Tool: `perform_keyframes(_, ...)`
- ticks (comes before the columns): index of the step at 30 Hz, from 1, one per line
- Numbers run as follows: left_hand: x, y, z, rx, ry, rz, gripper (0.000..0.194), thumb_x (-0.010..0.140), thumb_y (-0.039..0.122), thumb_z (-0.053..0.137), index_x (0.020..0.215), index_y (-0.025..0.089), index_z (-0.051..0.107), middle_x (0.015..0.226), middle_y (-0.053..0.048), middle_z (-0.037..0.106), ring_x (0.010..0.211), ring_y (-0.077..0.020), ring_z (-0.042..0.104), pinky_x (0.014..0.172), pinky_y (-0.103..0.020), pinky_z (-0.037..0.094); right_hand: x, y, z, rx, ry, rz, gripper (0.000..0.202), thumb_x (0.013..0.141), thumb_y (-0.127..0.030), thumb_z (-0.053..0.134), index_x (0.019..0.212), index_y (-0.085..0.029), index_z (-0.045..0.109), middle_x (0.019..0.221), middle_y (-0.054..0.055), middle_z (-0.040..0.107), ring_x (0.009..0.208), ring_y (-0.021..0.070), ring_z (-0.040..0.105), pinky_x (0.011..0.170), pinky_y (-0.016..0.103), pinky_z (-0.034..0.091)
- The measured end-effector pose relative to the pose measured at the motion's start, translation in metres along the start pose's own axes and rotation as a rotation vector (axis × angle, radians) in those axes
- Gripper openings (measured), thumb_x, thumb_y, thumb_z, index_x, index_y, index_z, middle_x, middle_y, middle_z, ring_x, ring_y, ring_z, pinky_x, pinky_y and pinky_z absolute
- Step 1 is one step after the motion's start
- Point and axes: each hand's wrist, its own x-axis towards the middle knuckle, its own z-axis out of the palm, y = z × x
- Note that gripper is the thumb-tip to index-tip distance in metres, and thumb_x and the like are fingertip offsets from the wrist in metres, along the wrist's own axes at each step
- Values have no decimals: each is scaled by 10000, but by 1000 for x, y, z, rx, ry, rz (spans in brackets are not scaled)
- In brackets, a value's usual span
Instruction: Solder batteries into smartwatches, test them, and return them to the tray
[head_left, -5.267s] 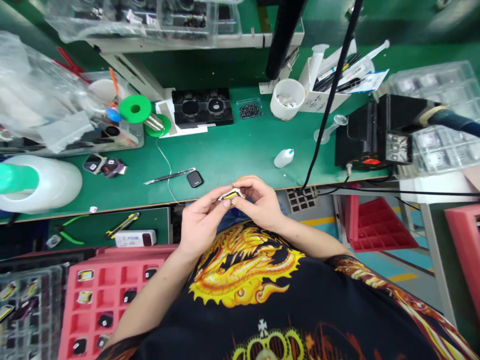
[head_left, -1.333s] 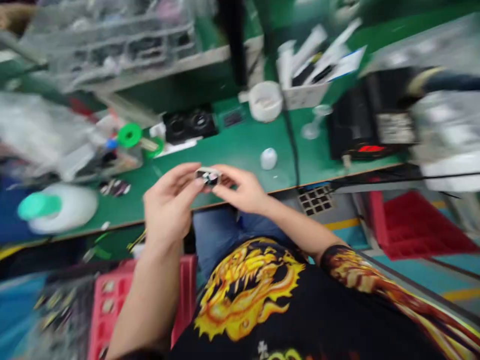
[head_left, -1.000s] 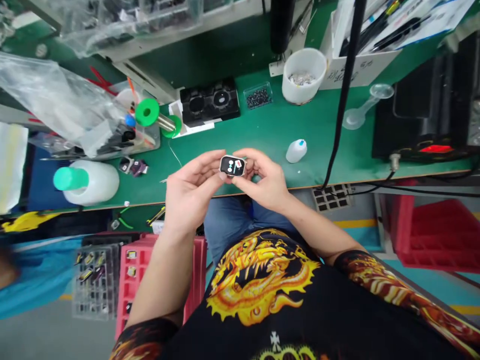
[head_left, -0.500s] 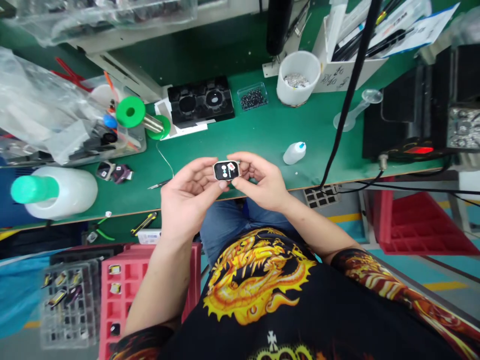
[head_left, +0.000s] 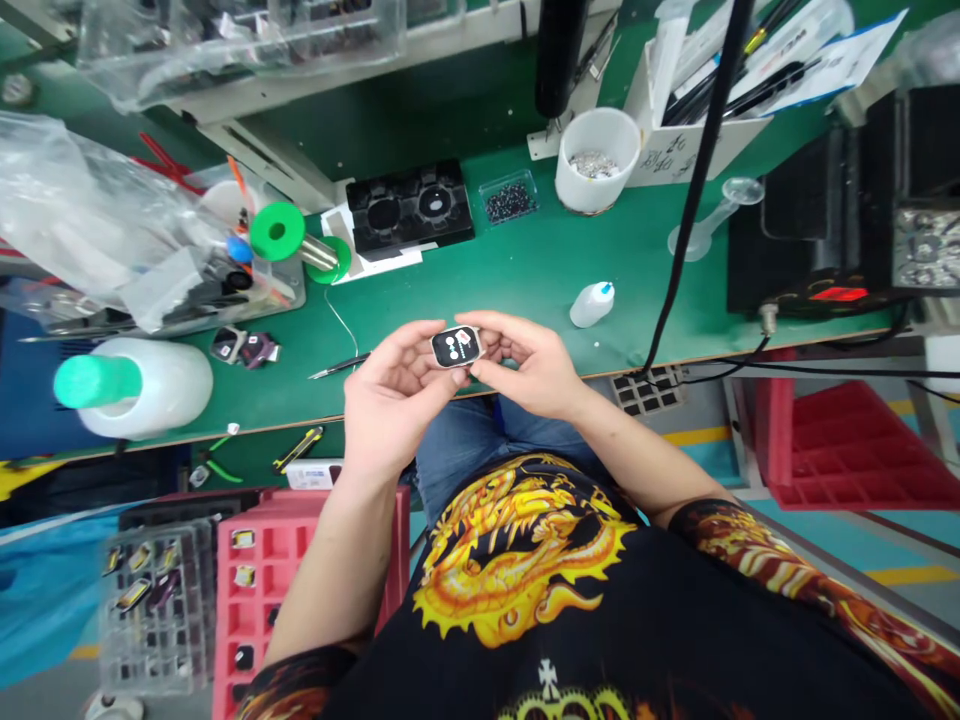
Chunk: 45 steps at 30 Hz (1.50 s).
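A small smartwatch body (head_left: pixel 457 347) with a lit black screen and a pale case is held over the bench's front edge. No strap shows on it. My left hand (head_left: pixel 397 395) grips its left side, thumb at the lower edge and fingers curled behind. On the other side my right hand (head_left: pixel 529 365) pinches the case between thumb and forefinger. White and coloured marks show on the screen, too small to read. A thin dark pen-like tool (head_left: pixel 339 367) lies on the bench just left of my left hand.
A white dropper bottle (head_left: pixel 592 304) stands right of my hands. Behind are a black holder (head_left: pixel 410 208), a tray of tiny screws (head_left: pixel 509 198) and a white cup (head_left: pixel 598 160). A solder spool (head_left: pixel 300 240) and pump bottle (head_left: pixel 135 388) are at left. A black cable (head_left: pixel 694 200) hangs at right.
The whole view has shifted slightly, so the things at left appear further right. Both hands keep hold of the smartwatch body, which is tilted a little differently.
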Motion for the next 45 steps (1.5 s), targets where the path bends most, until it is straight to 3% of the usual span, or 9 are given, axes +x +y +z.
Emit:
perform_keyframes(6, -7, -4, 2, 238, 56, 69, 538, 832, 284, 943, 1328, 220, 746, 1188, -82, 804, 1056, -208, 802, 973, -338, 687, -1, -3, -2, -31, 17, -4, 466, 947, -244, 721, 1410, -199, 697, 994, 9, 689, 843, 117, 616, 768, 271, 552)
perform_keyframes(10, -12, -12, -10, 510, 27, 74, 474, 946, 387, 834, 1384, 238, 732, 1304, -105, 795, 1096, -250, 813, 995, -379, 695, -4, -7, -3, -60, 54, 29, 425, 923, -216, 733, 1347, -193, 746, 1013, 29, 729, 830, 121, 655, 758, 274, 567)
perform_keyframes(14, -8, -26, -22, 670, -4, 211, 447, 970, 385, 811, 1397, 274, 737, 1339, -73, 789, 1058, -238, 818, 989, -373, 689, -1, -2, -2, -45, 60, 9, 411, 898, -199, 735, 1307, -186, 765, 1020, 42, 742, 828, 124, 661, 745, 275, 566)
perform_keyframes(21, -13, -22, -15, 682, 34, 228, 448, 976, 357, 804, 1409, 275, 723, 1294, -72, 785, 1034, -226, 801, 957, -357, 676, -3, -3, -2, 31, 43, 29, 467, 904, -285, 775, 1359, -190, 726, 1045, 40, 727, 846, 119, 650, 746, 261, 576)
perform_keyframes(28, -8, -14, 3, 606, 90, 327, 458, 907, 295, 861, 1347, 241, 743, 1219, -72, 766, 980, -189, 757, 866, -330, 660, -2, 4, -2, 51, 58, 37, 488, 961, -334, 722, 1427, -194, 689, 1120, 41, 715, 957, 130, 654, 877, 291, 587)
perform_keyframes(35, -7, -11, 6, 653, 94, 354, 440, 901, 275, 866, 1321, 245, 736, 1179, -57, 720, 926, -176, 734, 833, -333, 650, 1, 6, 0, 170, 103, 57, 483, 944, -318, 737, 1403, -183, 671, 1020, 12, 698, 875, 111, 645, 826, 263, 576)
perform_keyframes(40, -16, -13, 4, 632, 64, 206, 370, 934, 393, 837, 1274, 265, 764, 1174, -66, 778, 927, -198, 774, 862, -323, 662, -5, 7, 3, 209, 146, 100, 448, 922, -325, 794, 1337, -176, 711, 959, -2, 693, 787, 96, 648, 750, 238, 547)
perform_keyframes(45, -5, -32, 2, 432, 205, 103, 558, 753, 529, 953, 1200, 239, 790, 1137, -81, 829, 956, -267, 815, 843, -315, 698, 5, 22, 2, 288, 127, 138, 531, 852, -386, 892, 1317, -191, 726, 977, 5, 726, 783, 104, 671, 764, 256, 552)
